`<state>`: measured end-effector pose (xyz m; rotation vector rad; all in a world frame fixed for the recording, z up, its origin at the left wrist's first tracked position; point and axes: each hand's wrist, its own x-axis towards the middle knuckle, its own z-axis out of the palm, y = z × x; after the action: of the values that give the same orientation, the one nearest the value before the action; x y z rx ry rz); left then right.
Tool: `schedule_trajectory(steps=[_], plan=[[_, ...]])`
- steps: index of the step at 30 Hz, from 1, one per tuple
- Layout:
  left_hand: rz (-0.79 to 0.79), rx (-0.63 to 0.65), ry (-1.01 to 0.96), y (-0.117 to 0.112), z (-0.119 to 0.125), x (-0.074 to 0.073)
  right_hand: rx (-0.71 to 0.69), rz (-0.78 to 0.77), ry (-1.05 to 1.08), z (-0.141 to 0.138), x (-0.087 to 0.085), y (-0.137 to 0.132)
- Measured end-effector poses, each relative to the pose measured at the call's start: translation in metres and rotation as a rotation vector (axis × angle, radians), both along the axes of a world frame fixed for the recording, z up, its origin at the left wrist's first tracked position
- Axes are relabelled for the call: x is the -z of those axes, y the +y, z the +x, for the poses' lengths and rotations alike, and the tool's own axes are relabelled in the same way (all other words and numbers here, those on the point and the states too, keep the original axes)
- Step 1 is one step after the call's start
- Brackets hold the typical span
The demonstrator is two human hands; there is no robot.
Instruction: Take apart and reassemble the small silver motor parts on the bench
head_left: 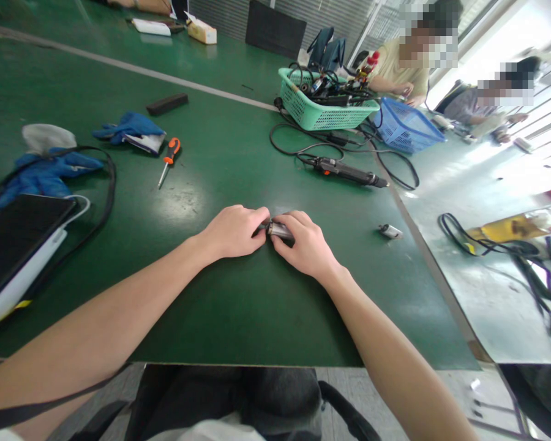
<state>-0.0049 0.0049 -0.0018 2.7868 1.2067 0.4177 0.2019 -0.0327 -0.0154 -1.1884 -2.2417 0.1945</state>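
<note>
Both my hands meet at the middle of the green table. My left hand is curled, its fingertips pinching one end of a small silvery metal part. My right hand is closed round the other end of the same part, which rests low over the tabletop. Most of the part is hidden by my fingers. A second small silvery piece lies on the table to the right of my right hand.
An electric screwdriver with black cable lies beyond my hands. Green basket of tools and blue basket stand farther back. An orange-handled screwdriver, blue gloves and a dark tablet sit left. Two people sit at back right.
</note>
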Motion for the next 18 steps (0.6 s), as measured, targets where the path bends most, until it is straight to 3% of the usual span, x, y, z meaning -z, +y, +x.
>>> schedule_trajectory(steps=[18], plan=[[0.019, 0.029, -0.006, 0.0005, -0.0016, 0.0025, -0.002, -0.023, 0.005, 0.0011, -0.0008, -0.0016]])
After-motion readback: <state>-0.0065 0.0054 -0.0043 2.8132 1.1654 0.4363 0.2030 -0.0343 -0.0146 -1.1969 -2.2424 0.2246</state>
